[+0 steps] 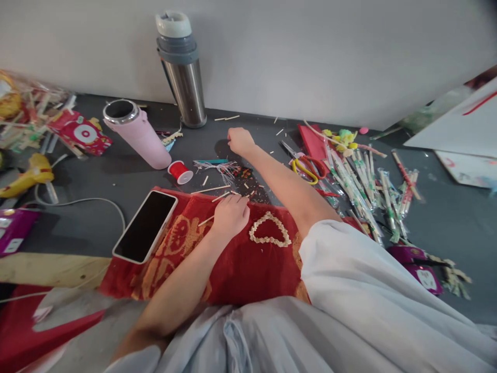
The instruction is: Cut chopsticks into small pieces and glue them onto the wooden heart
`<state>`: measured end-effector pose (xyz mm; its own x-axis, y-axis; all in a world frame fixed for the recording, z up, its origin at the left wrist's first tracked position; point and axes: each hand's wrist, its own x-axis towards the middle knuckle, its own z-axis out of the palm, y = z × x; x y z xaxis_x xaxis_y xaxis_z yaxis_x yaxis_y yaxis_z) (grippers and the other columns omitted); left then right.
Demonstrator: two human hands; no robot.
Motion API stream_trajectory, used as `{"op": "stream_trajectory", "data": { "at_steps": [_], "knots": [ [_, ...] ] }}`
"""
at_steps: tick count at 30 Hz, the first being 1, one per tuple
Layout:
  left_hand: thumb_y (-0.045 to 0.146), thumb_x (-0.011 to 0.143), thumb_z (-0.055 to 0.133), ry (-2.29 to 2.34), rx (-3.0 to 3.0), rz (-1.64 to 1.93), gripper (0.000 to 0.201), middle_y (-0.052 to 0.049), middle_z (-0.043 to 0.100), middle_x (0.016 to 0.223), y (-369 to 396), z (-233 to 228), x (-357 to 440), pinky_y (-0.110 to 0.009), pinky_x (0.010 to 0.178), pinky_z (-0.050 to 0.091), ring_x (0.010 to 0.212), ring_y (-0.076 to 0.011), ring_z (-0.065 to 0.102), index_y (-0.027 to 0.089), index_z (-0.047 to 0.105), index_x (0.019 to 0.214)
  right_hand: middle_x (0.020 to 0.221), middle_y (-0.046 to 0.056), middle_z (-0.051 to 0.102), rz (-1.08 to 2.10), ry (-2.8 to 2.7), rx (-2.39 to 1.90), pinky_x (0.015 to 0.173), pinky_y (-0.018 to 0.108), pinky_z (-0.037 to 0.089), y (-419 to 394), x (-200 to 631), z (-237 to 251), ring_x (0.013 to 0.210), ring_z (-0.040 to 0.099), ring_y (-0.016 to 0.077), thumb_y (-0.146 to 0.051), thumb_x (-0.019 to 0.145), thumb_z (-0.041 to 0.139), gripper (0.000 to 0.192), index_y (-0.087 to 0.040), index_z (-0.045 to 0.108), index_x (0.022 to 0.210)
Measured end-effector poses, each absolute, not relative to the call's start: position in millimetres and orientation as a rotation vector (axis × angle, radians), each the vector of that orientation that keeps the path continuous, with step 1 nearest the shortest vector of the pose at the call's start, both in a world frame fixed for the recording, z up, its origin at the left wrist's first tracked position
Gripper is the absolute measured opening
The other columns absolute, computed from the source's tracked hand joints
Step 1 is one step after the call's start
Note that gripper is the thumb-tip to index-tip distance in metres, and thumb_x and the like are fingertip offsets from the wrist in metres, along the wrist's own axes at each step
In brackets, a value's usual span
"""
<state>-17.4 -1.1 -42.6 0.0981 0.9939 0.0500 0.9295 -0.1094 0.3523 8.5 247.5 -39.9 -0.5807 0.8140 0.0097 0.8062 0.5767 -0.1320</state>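
My left hand is closed over the near edge of the scattered bits, at the top of a red patterned cloth. A thin pale stick pokes out from its left side. Stretched farther out, my right hand is curled above the dark table, its fingertips turned away so that what they hold, if anything, is hidden. To the right of my left hand a loop of small pale woven pieces lies on the cloth. Between both hands are white threads and dark, reddish small bits.
A phone, red thread spool, pink tumbler and steel flask stand or lie left. Scissors and wrapped sticks lie right. A yellow glue gun trails a cable far left. A wall rises behind.
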Motion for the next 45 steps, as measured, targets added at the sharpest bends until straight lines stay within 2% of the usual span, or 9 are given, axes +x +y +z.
{"op": "stream_trajectory", "data": {
  "at_steps": [6,11,14,17,23,28,33,39,45],
  "knots": [
    [0.014,0.089,0.045,1.926,2.14,0.42,0.029,-0.008,0.072,0.106,-1,-43,-18,-0.035,0.089,0.051,0.099,-0.0227,0.066,0.017,0.07,0.104,0.112,0.016,0.069,0.163,-2.792,-1.366,0.093,0.04,0.049,241,13,-39,0.107,0.064,0.0289,-0.006,0.083,0.047,0.03,-0.011,0.065,0.107],
    [0.015,0.089,0.044,1.94,2.148,0.395,0.029,-0.008,0.072,0.103,-1,-42,-18,-0.034,0.088,0.05,0.098,-0.0227,0.065,0.017,0.07,0.102,0.116,0.015,0.066,0.152,-2.816,-1.271,0.093,0.038,0.047,239,42,-34,0.105,0.062,0.0259,-0.008,0.085,0.043,0.033,-0.013,0.064,0.109],
    [0.015,0.09,0.044,1.939,2.158,0.372,0.028,-0.008,0.072,0.101,-1,-41,-17,-0.034,0.087,0.05,0.098,-0.0228,0.065,0.017,0.069,0.101,0.11,0.013,0.068,0.165,-2.794,-1.196,0.09,0.035,0.045,243,74,-25,0.102,0.061,0.0241,-0.009,0.085,0.041,0.032,-0.013,0.062,0.109],
    [0.016,0.09,0.044,1.929,2.171,0.362,0.027,-0.008,0.071,0.099,-1,-41,-17,-0.034,0.085,0.05,0.097,-0.0229,0.065,0.018,0.069,0.1,0.101,0.012,0.07,0.22,-2.817,-1.175,0.083,0.033,0.045,246,107,-17,0.093,0.062,0.0229,-0.009,0.083,0.044,0.031,-0.012,0.062,0.109],
    [0.015,0.089,0.043,1.912,2.199,0.406,0.026,-0.008,0.071,0.099,0,-45,-18,-0.034,0.085,0.05,0.096,-0.0232,0.065,0.017,0.068,0.098,0.095,0.008,0.071,0.367,-2.934,-1.122,0.074,0.028,0.043,222,139,-22,0.083,0.063,0.0193,-0.015,0.082,0.054,0.025,-0.016,0.061,0.106],
    [0.014,0.088,0.044,1.908,2.22,0.418,0.026,-0.008,0.072,0.096,0,-47,-18,-0.034,0.084,0.051,0.094,-0.023,0.065,0.016,0.068,0.097,0.099,0.01,0.071,0.32,-2.997,-1.039,0.078,0.029,0.043,201,141,-30,0.091,0.064,0.0213,-0.015,0.083,0.053,0.027,-0.015,0.06,0.108],
    [0.014,0.088,0.044,1.927,2.218,0.434,0.027,-0.008,0.072,0.096,2,-47,-19,-0.034,0.084,0.052,0.093,-0.0229,0.066,0.016,0.069,0.097,0.103,0.012,0.071,0.276,-2.959,-1.071,0.085,0.032,0.046,210,152,-21,0.096,0.064,0.0223,-0.016,0.084,0.05,0.027,-0.012,0.066,0.105],
    [0.013,0.087,0.046,1.927,2.223,0.475,0.027,-0.008,0.073,0.096,2,-47,-19,-0.035,0.085,0.053,0.092,-0.0231,0.067,0.015,0.07,0.099,0.101,0.01,0.073,0.082,-2.928,-1.338,0.08,0.033,0.046,247,182,-12,0.094,0.065,0.0225,-0.013,0.082,0.051,0.029,-0.015,0.072,0.101],
    [0.012,0.085,0.048,1.948,2.236,0.558,0.026,-0.007,0.073,0.092,3,-51,-20,-0.033,0.082,0.053,0.088,-0.0208,0.067,0.017,0.07,0.097,0.1,0.008,0.072,-0.019,-3.017,-1.29,0.082,0.032,0.042,267,183,-18,0.098,0.062,0.0218,-0.021,0.086,0.055,0.028,-0.017,0.071,0.108]
  ]
}}
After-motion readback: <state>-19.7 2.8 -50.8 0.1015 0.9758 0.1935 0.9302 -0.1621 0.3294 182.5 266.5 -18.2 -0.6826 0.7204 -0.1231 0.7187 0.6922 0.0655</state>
